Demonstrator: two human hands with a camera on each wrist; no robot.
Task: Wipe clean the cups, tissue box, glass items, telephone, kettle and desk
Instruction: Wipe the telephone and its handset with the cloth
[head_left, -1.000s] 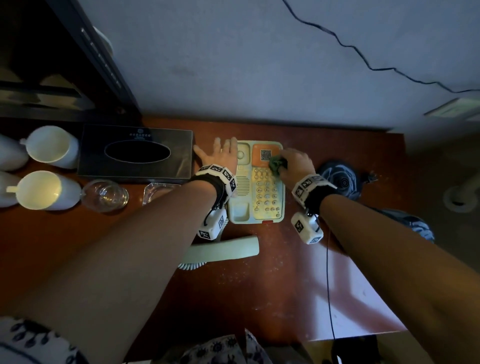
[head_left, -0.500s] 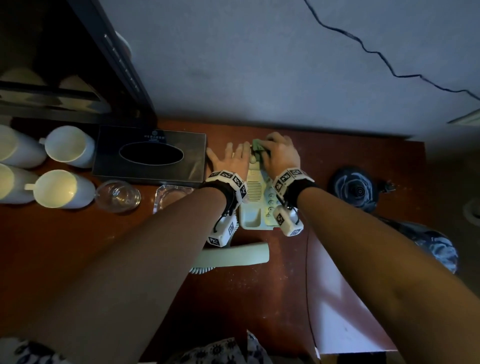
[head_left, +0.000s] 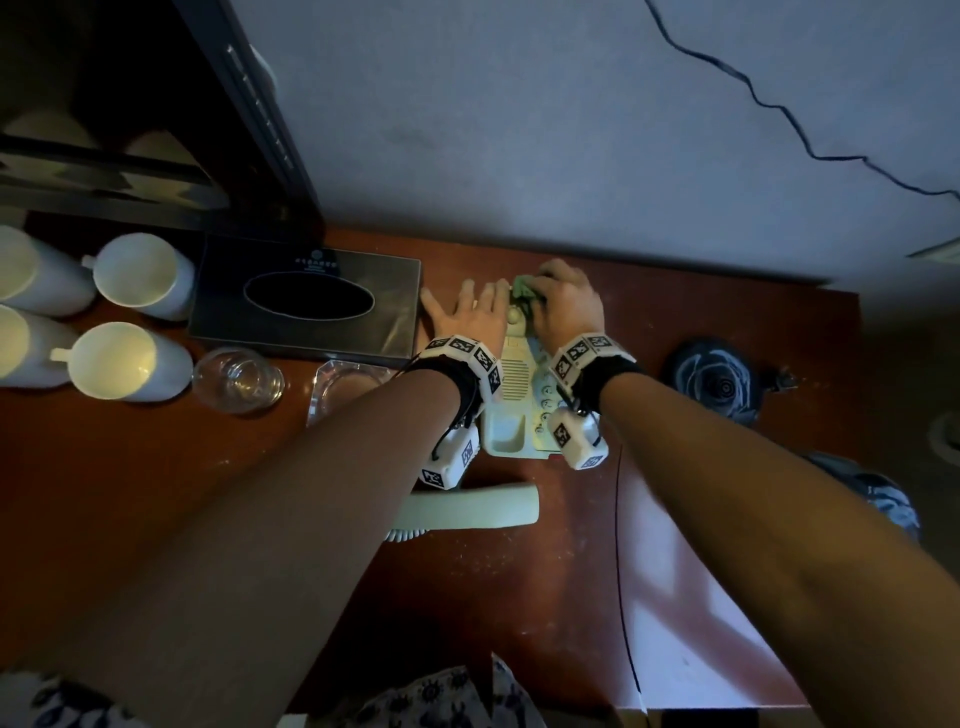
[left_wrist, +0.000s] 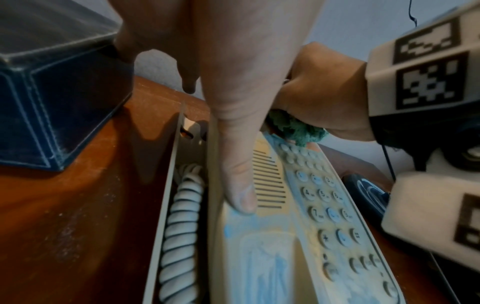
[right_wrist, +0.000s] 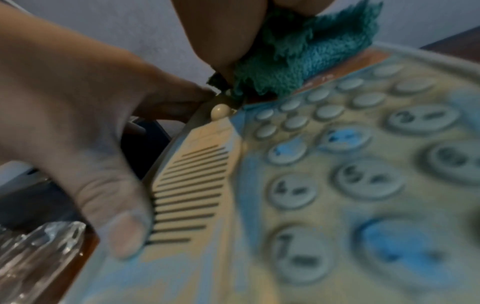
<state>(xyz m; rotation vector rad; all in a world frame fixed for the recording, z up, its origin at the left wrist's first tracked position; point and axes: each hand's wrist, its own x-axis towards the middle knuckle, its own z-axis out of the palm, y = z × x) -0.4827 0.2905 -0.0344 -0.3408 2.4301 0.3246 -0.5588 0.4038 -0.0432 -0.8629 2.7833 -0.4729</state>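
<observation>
The cream telephone base (head_left: 511, 410) (left_wrist: 298, 236) (right_wrist: 311, 185) lies on the red-brown desk (head_left: 156, 493) by the wall. My left hand (head_left: 467, 314) (left_wrist: 233, 102) (right_wrist: 78, 133) lies flat with straight fingers on the base's left edge, thumb beside the speaker grille. My right hand (head_left: 563, 306) (left_wrist: 324, 98) grips a wadded green cloth (head_left: 522, 291) (left_wrist: 296, 129) (right_wrist: 306, 55) and presses it on the top end of the base, above the keypad. The handset (head_left: 467, 512) lies off the base, near me on the desk, with its coiled cord (left_wrist: 182, 236).
A black tissue box (head_left: 306, 306) (left_wrist: 52, 92) sits left of the telephone. In front of it are a glass (head_left: 239, 379) and a glass ashtray (head_left: 343, 389) (right_wrist: 33, 257). White cups (head_left: 130, 358) stand at far left. A round kettle base (head_left: 719, 384) lies right. Dust specks the desk.
My right hand has moved the cloth from the upper keypad area up and left to the base's top end, close to my left hand. The left hand has stayed on the base's left edge.
</observation>
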